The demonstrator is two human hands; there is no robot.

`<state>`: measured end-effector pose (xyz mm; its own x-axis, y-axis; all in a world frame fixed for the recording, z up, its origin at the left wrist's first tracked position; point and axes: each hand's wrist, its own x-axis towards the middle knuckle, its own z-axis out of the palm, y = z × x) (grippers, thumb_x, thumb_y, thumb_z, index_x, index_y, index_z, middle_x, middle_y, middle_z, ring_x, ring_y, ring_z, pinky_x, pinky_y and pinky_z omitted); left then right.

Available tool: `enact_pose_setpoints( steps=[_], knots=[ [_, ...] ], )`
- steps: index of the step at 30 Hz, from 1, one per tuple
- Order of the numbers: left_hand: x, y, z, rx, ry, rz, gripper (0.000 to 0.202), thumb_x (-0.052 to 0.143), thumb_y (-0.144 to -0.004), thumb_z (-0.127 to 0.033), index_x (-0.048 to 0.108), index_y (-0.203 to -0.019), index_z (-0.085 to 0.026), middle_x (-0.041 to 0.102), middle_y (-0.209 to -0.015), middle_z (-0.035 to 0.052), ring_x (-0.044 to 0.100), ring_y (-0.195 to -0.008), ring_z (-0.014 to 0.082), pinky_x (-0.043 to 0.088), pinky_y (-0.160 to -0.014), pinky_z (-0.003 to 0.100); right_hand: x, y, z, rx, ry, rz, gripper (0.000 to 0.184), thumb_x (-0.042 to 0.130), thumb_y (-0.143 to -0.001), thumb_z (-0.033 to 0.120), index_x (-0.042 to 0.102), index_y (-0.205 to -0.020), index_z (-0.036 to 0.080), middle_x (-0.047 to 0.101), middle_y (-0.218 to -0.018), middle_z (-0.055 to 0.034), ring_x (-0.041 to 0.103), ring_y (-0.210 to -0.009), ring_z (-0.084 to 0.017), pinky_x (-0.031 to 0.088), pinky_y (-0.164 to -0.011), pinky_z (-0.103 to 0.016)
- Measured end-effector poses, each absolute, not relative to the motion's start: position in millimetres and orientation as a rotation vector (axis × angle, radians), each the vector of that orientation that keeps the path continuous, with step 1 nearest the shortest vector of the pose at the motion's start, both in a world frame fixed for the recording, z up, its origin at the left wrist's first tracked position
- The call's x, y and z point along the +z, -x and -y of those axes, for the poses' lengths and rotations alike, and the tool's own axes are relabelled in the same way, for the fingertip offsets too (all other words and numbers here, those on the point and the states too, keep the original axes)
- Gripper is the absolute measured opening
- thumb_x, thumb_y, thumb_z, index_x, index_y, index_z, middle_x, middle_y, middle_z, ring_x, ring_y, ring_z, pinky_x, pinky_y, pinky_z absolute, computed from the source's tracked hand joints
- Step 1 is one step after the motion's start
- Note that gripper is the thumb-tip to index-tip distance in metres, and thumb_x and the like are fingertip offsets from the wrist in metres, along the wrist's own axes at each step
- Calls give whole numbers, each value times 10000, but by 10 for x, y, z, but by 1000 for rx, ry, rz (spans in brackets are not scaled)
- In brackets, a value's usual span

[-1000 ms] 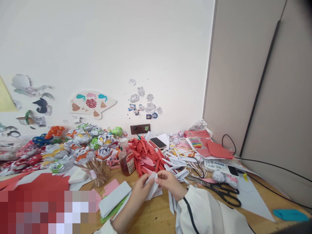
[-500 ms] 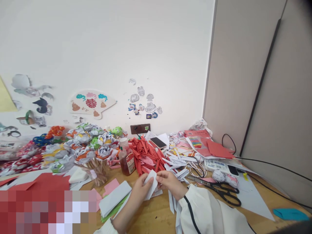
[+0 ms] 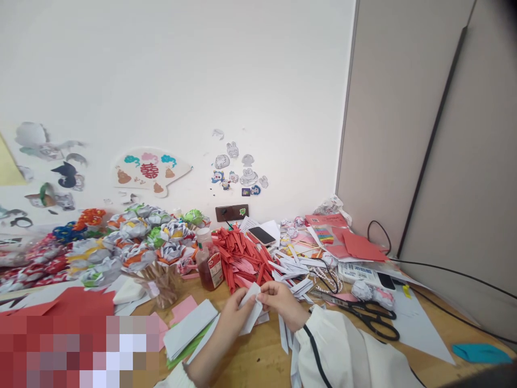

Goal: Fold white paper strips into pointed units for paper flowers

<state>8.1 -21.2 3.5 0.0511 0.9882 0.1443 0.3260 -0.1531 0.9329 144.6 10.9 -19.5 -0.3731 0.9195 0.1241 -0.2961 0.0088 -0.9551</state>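
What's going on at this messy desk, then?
A person holds a folded white paper, pinched between the left hand and the right hand, just above the wooden table. A pile of red folded strips lies right behind it. Black scissors lie to the right, and a bottle and a bunch of paper flowers stand to the left.

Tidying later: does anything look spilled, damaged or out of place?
Nothing looks damaged. The left hand and right hand pinch a white paper; red strips lie in a loose heap behind it, and scissors lie by the right sleeve.
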Motion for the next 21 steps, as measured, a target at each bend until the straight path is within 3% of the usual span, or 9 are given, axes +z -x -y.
enact_pose_setpoints(
  steps=[5, 11, 21],
  knots=[
    [81, -91, 232, 1171, -1654, -1379, 296, 512, -665, -438, 557, -646, -146, 547, -585, -8, 506, -581, 157, 406, -548, 244, -181, -1453, -99, 1545, 725, 1285, 400, 714, -498, 446, 547, -666, 123, 512, -516, 43, 462, -464, -64, 369, -490, -205],
    [78, -88, 232, 1178, -1642, -1360, 308, 508, -663, -454, 540, -599, -155, 532, -551, -15, 490, -544, 146, 391, -516, 233, -171, -1446, -90, 1517, 746, 1304, 399, 693, -515, 473, 553, -660, 129, 508, -521, 40, 470, -479, -74, 373, -502, -211],
    [-11, -53, 165, 1142, -1716, -1424, 244, 530, -659, -356, 602, -728, -133, 620, -667, 30, 554, -654, 197, 415, -594, 260, -160, -1456, -106, 1393, 776, 1375, 322, 630, -618, 436, 574, -638, 120, 498, -519, 26, 448, -489, -79, 354, -500, -212]
  ],
)
